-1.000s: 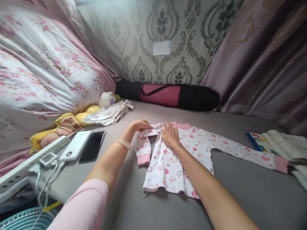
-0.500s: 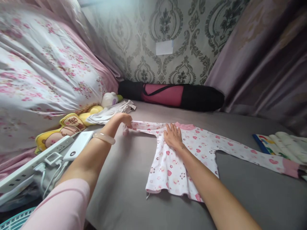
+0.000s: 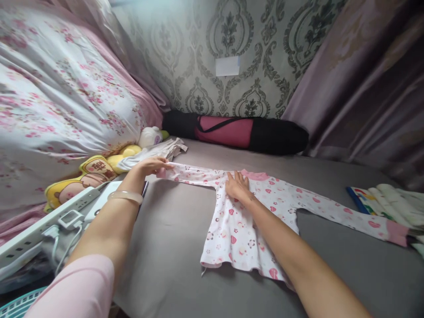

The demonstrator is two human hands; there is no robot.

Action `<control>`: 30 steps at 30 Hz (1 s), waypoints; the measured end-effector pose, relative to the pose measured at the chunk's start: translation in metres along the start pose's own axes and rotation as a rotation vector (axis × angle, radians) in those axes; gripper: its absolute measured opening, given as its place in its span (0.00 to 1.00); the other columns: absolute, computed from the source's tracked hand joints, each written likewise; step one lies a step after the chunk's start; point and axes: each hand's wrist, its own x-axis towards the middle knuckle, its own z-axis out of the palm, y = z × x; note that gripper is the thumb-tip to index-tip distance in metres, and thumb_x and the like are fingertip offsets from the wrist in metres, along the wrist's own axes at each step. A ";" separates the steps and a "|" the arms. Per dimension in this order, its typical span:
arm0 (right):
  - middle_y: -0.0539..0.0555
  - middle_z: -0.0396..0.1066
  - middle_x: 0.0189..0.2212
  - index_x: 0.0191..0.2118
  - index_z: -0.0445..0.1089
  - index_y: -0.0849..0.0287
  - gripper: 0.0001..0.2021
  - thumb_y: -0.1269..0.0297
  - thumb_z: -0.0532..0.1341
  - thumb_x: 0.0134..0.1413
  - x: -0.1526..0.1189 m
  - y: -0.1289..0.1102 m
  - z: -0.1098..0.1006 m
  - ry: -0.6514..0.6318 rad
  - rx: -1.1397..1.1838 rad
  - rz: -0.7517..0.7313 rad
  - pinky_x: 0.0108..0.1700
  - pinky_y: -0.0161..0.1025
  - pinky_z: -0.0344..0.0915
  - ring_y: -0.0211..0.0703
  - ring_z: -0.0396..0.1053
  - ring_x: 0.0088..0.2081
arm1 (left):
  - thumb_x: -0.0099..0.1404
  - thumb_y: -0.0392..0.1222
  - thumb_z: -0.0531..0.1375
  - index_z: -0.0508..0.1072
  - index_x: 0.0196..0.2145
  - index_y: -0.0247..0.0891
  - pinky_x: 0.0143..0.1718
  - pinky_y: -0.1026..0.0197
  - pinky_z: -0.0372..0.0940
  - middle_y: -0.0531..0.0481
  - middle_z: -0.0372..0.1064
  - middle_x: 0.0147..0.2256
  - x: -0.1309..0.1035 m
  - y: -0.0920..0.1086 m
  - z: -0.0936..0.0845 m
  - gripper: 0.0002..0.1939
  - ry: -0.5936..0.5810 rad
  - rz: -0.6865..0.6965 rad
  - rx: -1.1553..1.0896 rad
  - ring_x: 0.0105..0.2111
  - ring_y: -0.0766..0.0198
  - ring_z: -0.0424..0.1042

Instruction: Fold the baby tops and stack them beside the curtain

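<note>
Lying spread across the grey sheet [image 3: 172, 238], a printed long-sleeved top [image 3: 228, 229] takes up the middle, its pink collar [image 3: 255, 176] away from the person and its hem near. The left hand [image 3: 152, 165] has its fingers closed on the cuff end of one sleeve [image 3: 195, 175], which stretches straight out to the left; the right hand [image 3: 237, 186] rests palm down, fingers a little spread, on the top beside the collar. The other sleeve [image 3: 344, 213] reaches out to the right, its pink cuff near some pale rolled cloths [image 3: 394, 203]. A pale bangle [image 3: 126, 195] circles the left wrist (a dark phone [image 3: 145, 190] and a white device [image 3: 99, 201] are partly hidden behind that arm). Just beyond the left hand lies a crumpled whitish cloth [image 3: 170, 149], next to yellow plush things [image 3: 64, 192]. Farther back, a long black and red bag [image 3: 228, 131] lies along the patterned wall [image 3: 228, 97]
</note>
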 end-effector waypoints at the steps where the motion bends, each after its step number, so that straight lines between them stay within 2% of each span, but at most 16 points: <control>1: 0.66 0.48 0.67 0.65 0.56 0.65 0.26 0.65 0.44 0.64 0.001 -0.004 -0.001 0.025 -0.006 -0.021 0.65 0.56 0.37 0.57 0.43 0.68 | 0.43 0.53 0.70 0.70 0.26 0.39 0.21 0.68 0.53 0.57 0.60 0.20 0.000 -0.003 0.002 0.19 -0.016 -0.008 -0.089 0.21 0.68 0.61; 4: 0.66 0.51 0.66 0.63 0.58 0.70 0.26 0.67 0.43 0.63 0.003 -0.016 0.004 0.112 0.015 -0.113 0.66 0.51 0.36 0.54 0.43 0.68 | 0.44 0.52 0.69 0.68 0.27 0.38 0.19 0.68 0.50 0.58 0.58 0.20 0.003 -0.008 0.008 0.19 -0.047 0.010 -0.216 0.19 0.71 0.57; 9: 0.64 0.44 0.69 0.67 0.48 0.74 0.30 0.59 0.40 0.66 0.008 -0.023 0.023 0.083 0.089 -0.091 0.67 0.50 0.36 0.52 0.40 0.68 | 0.51 0.51 0.66 0.69 0.33 0.38 0.21 0.69 0.55 0.58 0.59 0.21 0.012 -0.011 0.018 0.17 0.098 -0.042 -0.245 0.19 0.72 0.59; 12: 0.61 0.43 0.69 0.68 0.47 0.71 0.31 0.57 0.39 0.66 0.010 -0.019 0.027 0.084 0.094 -0.099 0.67 0.51 0.34 0.51 0.38 0.69 | 0.54 0.49 0.64 0.72 0.36 0.39 0.22 0.68 0.55 0.57 0.58 0.19 0.019 -0.019 0.019 0.15 0.173 -0.034 -0.087 0.19 0.69 0.60; 14: 0.60 0.42 0.69 0.69 0.47 0.69 0.31 0.56 0.40 0.66 0.010 -0.018 0.028 0.085 0.091 -0.097 0.67 0.51 0.33 0.51 0.38 0.69 | 0.55 0.49 0.64 0.74 0.35 0.39 0.24 0.67 0.57 0.54 0.61 0.20 0.024 -0.026 0.020 0.14 0.221 0.032 0.096 0.22 0.66 0.64; 17: 0.60 0.43 0.69 0.69 0.47 0.67 0.30 0.56 0.41 0.66 0.009 -0.018 0.027 0.094 0.075 -0.094 0.67 0.50 0.33 0.51 0.38 0.69 | 0.56 0.48 0.63 0.76 0.34 0.38 0.32 0.65 0.61 0.47 0.71 0.28 0.032 -0.033 0.025 0.11 0.289 0.141 0.344 0.34 0.58 0.71; 19: 0.60 0.43 0.69 0.69 0.47 0.66 0.30 0.56 0.41 0.66 0.008 -0.019 0.026 0.100 0.073 -0.100 0.67 0.50 0.33 0.51 0.38 0.69 | 0.58 0.46 0.61 0.77 0.35 0.38 0.37 0.63 0.62 0.43 0.74 0.36 0.035 -0.032 0.030 0.11 0.283 0.145 0.468 0.40 0.54 0.72; 23: 0.60 0.45 0.69 0.69 0.48 0.65 0.30 0.57 0.42 0.66 0.006 -0.019 0.026 0.105 0.081 -0.108 0.67 0.51 0.34 0.51 0.40 0.69 | 0.55 0.39 0.62 0.77 0.37 0.34 0.44 0.54 0.62 0.32 0.72 0.43 0.032 -0.010 0.039 0.11 0.233 0.021 0.676 0.45 0.43 0.70; 26: 0.61 0.47 0.68 0.68 0.50 0.64 0.28 0.57 0.43 0.66 0.004 -0.019 0.026 0.151 0.082 -0.114 0.66 0.51 0.35 0.52 0.41 0.68 | 0.53 0.34 0.63 0.78 0.38 0.30 0.51 0.44 0.57 0.26 0.68 0.49 0.028 0.018 0.051 0.12 0.261 0.066 0.747 0.53 0.35 0.63; 28: 0.62 0.50 0.67 0.66 0.54 0.62 0.27 0.58 0.46 0.66 0.001 -0.019 0.025 0.230 0.098 -0.146 0.65 0.50 0.38 0.51 0.44 0.67 | 0.57 0.34 0.61 0.79 0.40 0.35 0.54 0.46 0.53 0.34 0.69 0.51 0.027 0.039 0.067 0.12 0.248 0.181 0.730 0.56 0.40 0.60; 30: 0.61 0.56 0.63 0.62 0.61 0.61 0.23 0.58 0.49 0.65 -0.003 -0.018 0.022 0.326 0.132 -0.234 0.64 0.46 0.42 0.50 0.50 0.64 | 0.60 0.38 0.60 0.79 0.39 0.42 0.53 0.53 0.55 0.43 0.74 0.45 0.027 0.058 0.087 0.11 0.176 0.280 0.667 0.52 0.48 0.66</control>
